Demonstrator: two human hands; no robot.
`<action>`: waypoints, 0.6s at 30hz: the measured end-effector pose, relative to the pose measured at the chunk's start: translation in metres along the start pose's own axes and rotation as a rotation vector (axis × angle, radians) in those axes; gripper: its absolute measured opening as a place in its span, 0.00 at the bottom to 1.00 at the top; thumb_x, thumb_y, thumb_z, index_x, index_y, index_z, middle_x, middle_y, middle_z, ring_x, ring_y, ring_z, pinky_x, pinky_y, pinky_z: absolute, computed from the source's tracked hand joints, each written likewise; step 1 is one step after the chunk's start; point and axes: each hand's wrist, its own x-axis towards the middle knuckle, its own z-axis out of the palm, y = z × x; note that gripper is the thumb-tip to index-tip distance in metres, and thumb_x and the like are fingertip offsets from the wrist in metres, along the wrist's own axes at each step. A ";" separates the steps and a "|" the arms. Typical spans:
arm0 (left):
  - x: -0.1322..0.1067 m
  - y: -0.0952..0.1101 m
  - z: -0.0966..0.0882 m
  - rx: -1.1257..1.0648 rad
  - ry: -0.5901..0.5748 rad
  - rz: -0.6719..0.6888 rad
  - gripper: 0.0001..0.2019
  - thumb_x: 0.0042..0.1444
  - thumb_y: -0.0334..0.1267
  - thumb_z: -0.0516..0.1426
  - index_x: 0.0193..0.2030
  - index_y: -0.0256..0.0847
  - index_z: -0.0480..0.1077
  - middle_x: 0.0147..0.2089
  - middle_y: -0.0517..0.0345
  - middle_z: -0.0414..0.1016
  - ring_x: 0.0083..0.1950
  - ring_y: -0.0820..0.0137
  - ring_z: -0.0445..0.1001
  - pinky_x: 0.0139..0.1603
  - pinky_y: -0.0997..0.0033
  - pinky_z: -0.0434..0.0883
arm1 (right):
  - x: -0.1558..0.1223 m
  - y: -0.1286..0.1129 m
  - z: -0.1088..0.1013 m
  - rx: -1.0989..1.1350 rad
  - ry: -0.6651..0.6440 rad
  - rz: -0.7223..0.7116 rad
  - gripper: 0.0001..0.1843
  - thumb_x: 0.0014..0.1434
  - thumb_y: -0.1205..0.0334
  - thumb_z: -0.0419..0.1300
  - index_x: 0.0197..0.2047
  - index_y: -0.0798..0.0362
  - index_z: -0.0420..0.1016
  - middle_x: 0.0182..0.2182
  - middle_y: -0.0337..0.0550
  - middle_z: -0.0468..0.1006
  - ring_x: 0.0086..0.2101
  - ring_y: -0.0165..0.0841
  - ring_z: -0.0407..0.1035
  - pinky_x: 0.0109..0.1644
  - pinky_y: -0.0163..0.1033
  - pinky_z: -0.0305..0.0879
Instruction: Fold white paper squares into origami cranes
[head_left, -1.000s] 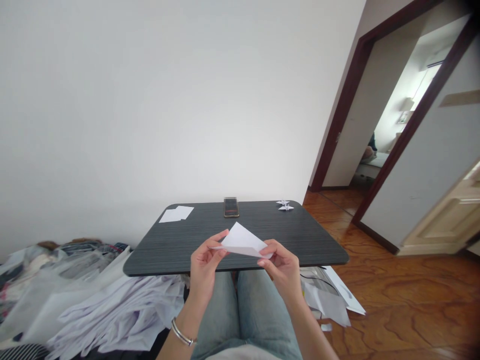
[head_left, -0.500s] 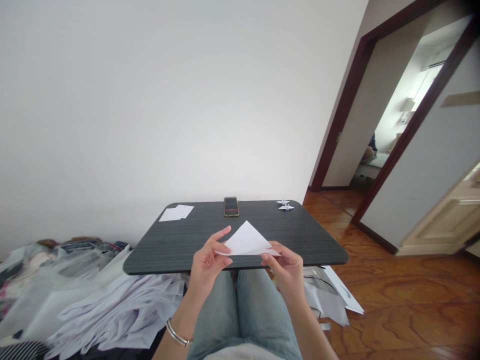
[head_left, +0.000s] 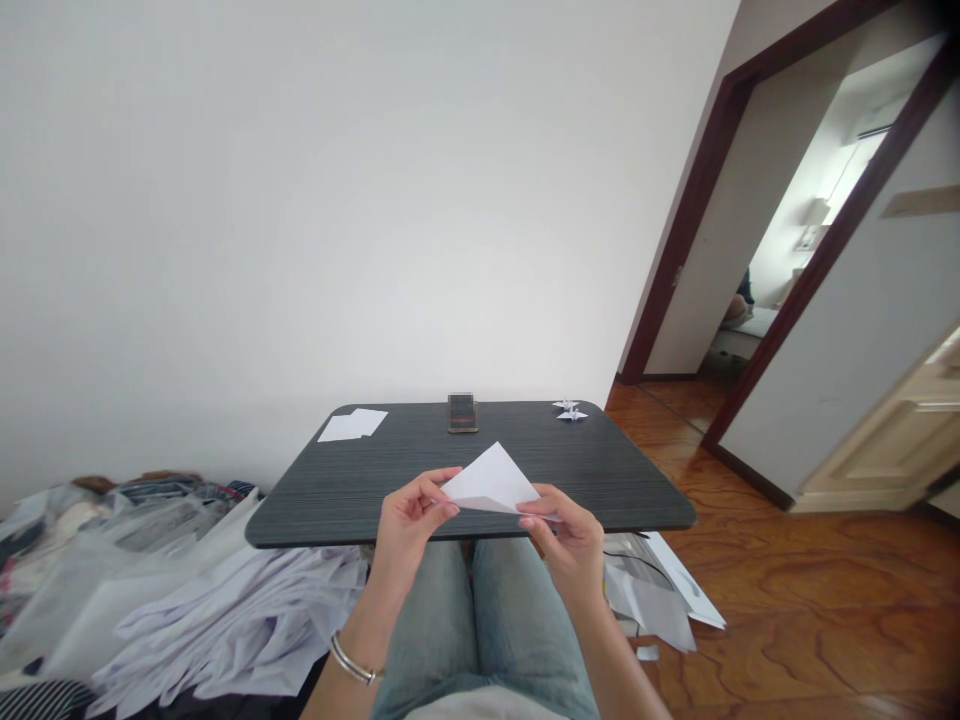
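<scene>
A white sheet of paper (head_left: 493, 478), folded into a triangle with its point facing away from me, is held just above the near edge of the dark table (head_left: 420, 450). My left hand (head_left: 409, 515) pinches its left corner between thumb and fingers. At the right corner, my right hand (head_left: 566, 530) grips the paper the same way, thumb below and fingers on top. A narrow shaded flap shows along the near edge of the triangle. The fingers hide both corners.
White paper squares (head_left: 352, 425) lie at the table's back left. A phone (head_left: 463, 413) stands at the back middle. Two small folded paper cranes (head_left: 571, 413) sit at the back right. Piled fabric and clothes (head_left: 247, 620) are left of the table, loose papers (head_left: 660, 600) below right.
My left fingers have closed down onto the left corner; the index finger was raised before. The triangle has tilted slightly, and my right fingers have slid a little inward along its edge.
</scene>
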 end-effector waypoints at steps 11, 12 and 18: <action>-0.010 -0.003 0.012 -0.008 0.055 0.063 0.14 0.44 0.36 0.64 0.18 0.38 0.62 0.37 0.48 0.79 0.41 0.62 0.74 0.41 0.67 0.68 | 0.000 -0.009 0.008 0.339 0.052 0.367 0.11 0.49 0.56 0.66 0.23 0.55 0.74 0.31 0.43 0.78 0.28 0.31 0.69 0.24 0.32 0.71; -0.010 -0.003 0.013 -0.001 0.068 0.067 0.14 0.44 0.36 0.64 0.18 0.38 0.61 0.36 0.49 0.78 0.40 0.63 0.74 0.41 0.67 0.68 | 0.000 -0.009 0.008 0.346 0.053 0.372 0.10 0.48 0.56 0.66 0.25 0.54 0.75 0.32 0.43 0.78 0.28 0.31 0.70 0.25 0.33 0.72; -0.011 0.001 0.016 -0.050 0.116 0.030 0.15 0.43 0.36 0.64 0.18 0.38 0.60 0.38 0.50 0.78 0.41 0.64 0.74 0.39 0.69 0.67 | -0.001 -0.004 0.005 0.429 0.004 0.405 0.11 0.47 0.58 0.67 0.24 0.54 0.72 0.33 0.44 0.78 0.28 0.33 0.74 0.24 0.32 0.72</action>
